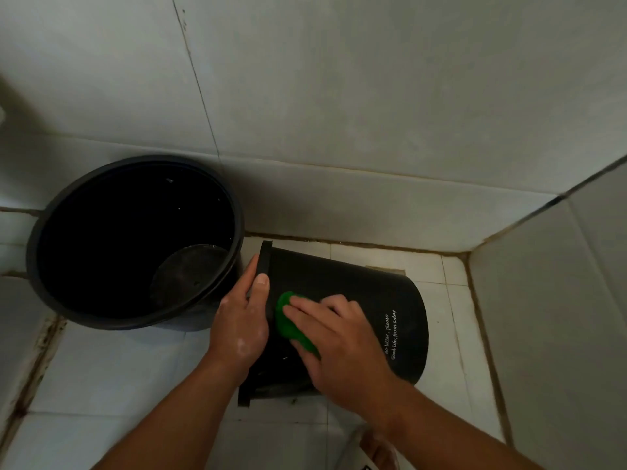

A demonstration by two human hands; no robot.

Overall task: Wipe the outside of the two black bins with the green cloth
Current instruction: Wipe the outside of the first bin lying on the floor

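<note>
A small black bin (366, 300) with white lettering lies on its side on the tiled floor, its rim pointing left. My left hand (241, 320) grips that rim, thumb on the outer wall. My right hand (339, 337) presses the green cloth (288, 320) flat against the bin's upper side; most of the cloth is hidden under my fingers. A larger black bin (135, 242) stands upright to the left, open and dark inside, close to the small bin's rim.
Both bins sit in a corner of white tiled walls (373, 96), with a second wall (559, 300) close on the right. The floor tiles (118, 374) have dirty grout lines. My foot in a sandal (376, 449) shows at the bottom edge.
</note>
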